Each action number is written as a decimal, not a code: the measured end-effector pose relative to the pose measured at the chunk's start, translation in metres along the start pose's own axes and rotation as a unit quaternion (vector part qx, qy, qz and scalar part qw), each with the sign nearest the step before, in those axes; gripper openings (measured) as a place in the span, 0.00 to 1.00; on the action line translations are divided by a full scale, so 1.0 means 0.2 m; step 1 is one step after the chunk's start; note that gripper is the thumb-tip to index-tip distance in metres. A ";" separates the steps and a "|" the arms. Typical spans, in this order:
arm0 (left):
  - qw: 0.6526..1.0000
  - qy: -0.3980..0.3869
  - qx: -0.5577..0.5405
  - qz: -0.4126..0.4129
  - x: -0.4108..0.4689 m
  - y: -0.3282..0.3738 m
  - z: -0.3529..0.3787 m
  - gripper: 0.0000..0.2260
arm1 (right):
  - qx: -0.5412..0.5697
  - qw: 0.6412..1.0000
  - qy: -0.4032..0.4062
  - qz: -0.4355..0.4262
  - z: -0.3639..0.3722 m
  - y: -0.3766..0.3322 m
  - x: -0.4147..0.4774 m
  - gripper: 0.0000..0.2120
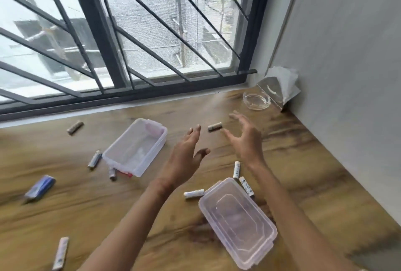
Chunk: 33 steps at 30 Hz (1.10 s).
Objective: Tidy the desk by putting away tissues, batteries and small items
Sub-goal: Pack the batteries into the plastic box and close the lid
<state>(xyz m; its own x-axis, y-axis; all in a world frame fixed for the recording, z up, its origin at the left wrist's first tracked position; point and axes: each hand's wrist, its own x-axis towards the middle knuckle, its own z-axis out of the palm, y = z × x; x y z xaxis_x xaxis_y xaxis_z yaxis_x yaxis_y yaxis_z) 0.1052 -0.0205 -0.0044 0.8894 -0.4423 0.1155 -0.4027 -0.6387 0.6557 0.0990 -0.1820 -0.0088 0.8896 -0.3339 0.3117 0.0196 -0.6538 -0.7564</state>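
Both hands hover over the wooden desk (303,162), fingers spread and empty. My left hand (186,155) is right of a clear plastic box (134,147). My right hand (245,140) is just right of a battery (214,126) lying between the fingertips of both hands. The box's clear lid (237,220) lies near the front. Several more batteries are scattered: one by the window (74,127), two beside the box (94,159) (112,173), three around the lid (194,194) (236,169) (246,186), one at the front left (60,253). Tissues (284,81) stick out of a shiny holder in the corner.
A blue lighter-like item (40,187) lies at the left. A glass ashtray (257,101) sits in the far right corner before the tissue holder (271,92). A barred window (108,53) runs along the back; a grey wall (347,75) bounds the right.
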 end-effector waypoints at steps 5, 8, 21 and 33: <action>1.000 0.026 -0.007 -0.012 -0.34 -0.13 -0.09 0.29 | -0.021 0.995 -0.102 -0.008 0.13 -0.16 -0.34 0.20; 0.999 0.037 -0.017 -0.029 -0.53 -0.19 -0.14 0.28 | -0.084 0.973 -0.212 -0.024 0.25 -0.16 -0.52 0.19; 0.953 0.178 0.043 -0.240 -1.04 -0.49 -0.26 0.14 | -0.278 0.936 -0.198 -0.090 0.43 -0.19 -0.72 0.15; 0.894 0.170 0.084 -0.407 -1.13 -0.70 -0.34 0.14 | -0.039 0.987 -0.113 -0.104 0.58 -0.46 -0.93 0.10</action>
<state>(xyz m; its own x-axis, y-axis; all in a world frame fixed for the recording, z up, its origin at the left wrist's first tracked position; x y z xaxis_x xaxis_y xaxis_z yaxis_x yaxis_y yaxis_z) -0.0253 0.2128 -0.0713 0.9054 0.4101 -0.1094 0.4056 -0.7599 0.5080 -0.0164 0.0191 -0.0640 0.9490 -0.0328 0.3137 0.1857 -0.7457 -0.6399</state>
